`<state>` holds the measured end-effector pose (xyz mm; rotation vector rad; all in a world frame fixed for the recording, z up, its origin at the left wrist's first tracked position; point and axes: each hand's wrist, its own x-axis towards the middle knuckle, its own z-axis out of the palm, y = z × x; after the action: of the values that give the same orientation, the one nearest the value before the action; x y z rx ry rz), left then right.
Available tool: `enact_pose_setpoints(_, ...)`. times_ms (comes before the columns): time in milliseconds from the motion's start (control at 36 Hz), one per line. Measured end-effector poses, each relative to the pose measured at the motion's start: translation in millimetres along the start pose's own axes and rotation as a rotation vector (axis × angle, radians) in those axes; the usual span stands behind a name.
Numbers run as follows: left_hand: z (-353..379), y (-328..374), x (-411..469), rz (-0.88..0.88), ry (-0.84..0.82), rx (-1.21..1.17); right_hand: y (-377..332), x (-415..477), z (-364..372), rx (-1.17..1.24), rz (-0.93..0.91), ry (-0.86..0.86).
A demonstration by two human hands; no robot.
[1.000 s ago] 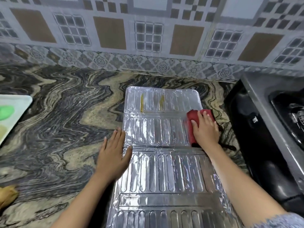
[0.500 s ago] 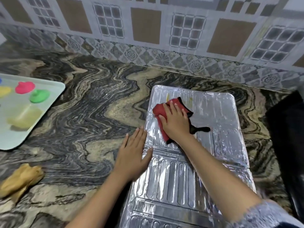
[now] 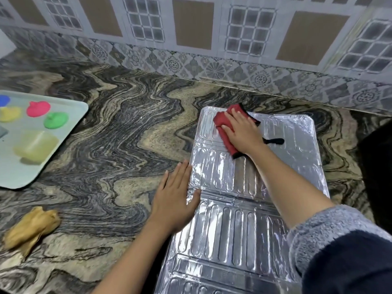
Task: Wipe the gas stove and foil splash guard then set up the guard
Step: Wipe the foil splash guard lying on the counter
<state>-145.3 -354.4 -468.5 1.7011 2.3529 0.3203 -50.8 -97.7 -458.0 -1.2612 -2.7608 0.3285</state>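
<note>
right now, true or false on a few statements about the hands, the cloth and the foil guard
1. The right hand presses a red cloth on the foil splash guard. True.
2. The foil splash guard stands upright. False: it lies flat on the countertop.
3. The left hand rests flat at the guard's left edge, holding nothing. True.
4. The pale tray lies right of the guard. False: it lies to the left.

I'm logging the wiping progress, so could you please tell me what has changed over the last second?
The right hand slid the red cloth from the right edge of the foil splash guard leftward and away, to its far left corner. The left hand stayed flat at its left edge.
</note>
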Motion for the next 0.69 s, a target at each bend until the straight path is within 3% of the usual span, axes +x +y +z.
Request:
enact_pose_setpoints(333, 4.6, -0.8, 0.2, -0.009, -0.002, 0.002, 77.9, -43.0, -16.5, 0.028, 0.348, 0.096)
enact_pose_setpoints(528, 4.1, -0.4, 0.5, -0.003, -0.013, 0.027, 71.7, -63.6, -8.4, 0.052, 0.627, 0.184)
enact_pose_setpoints(694, 6.2, -2.5, 1.6, 0.011, -0.003, 0.023, 46.6, -81.2, -1.9, 0.054, 0.708, 0.178)
